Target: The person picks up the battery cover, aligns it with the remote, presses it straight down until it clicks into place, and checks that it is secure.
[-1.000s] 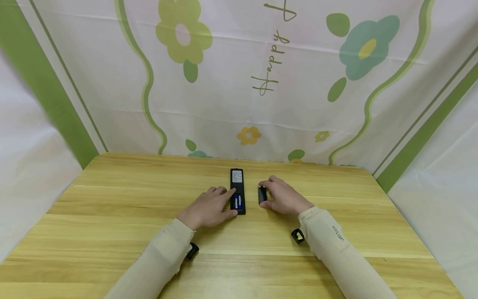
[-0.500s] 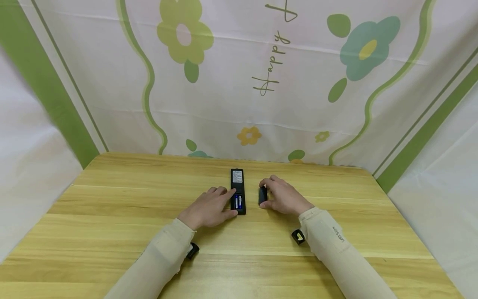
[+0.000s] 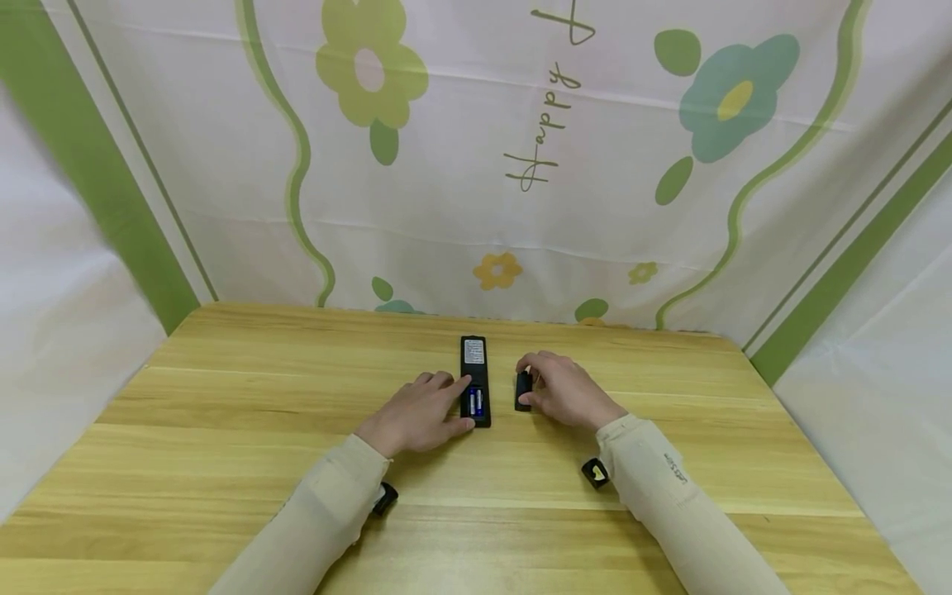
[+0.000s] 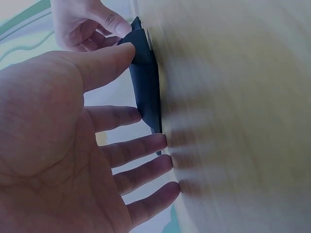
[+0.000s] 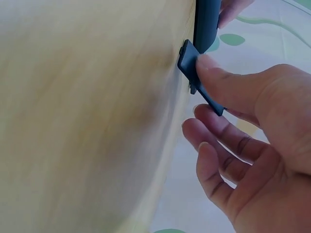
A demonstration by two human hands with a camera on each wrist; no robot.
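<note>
In the head view a black remote control (image 3: 473, 372) lies back up on the table, label at its far end. Two blue-and-white batteries (image 3: 476, 402) sit in its uncovered compartment. My left hand (image 3: 420, 413) touches the remote with index fingertip and thumb, its fingers fairly straight. The left wrist view shows the other fingertips (image 4: 167, 162) at the table surface. To the right of the remote, my right hand (image 3: 568, 391) pinches the black battery cover (image 3: 523, 390). The right wrist view has this cover (image 5: 190, 65) tilted, with the thumb on its face.
A wooden table (image 3: 476, 512) bears everything. Behind it hangs a white cloth (image 3: 416, 198) with printed flowers. Black wrist devices show under the left cuff (image 3: 384, 499) and the right cuff (image 3: 595, 473).
My right thumb has moved from the battery cover's near end up onto its face, so that end now shows. The left hand and remote control stay in place.
</note>
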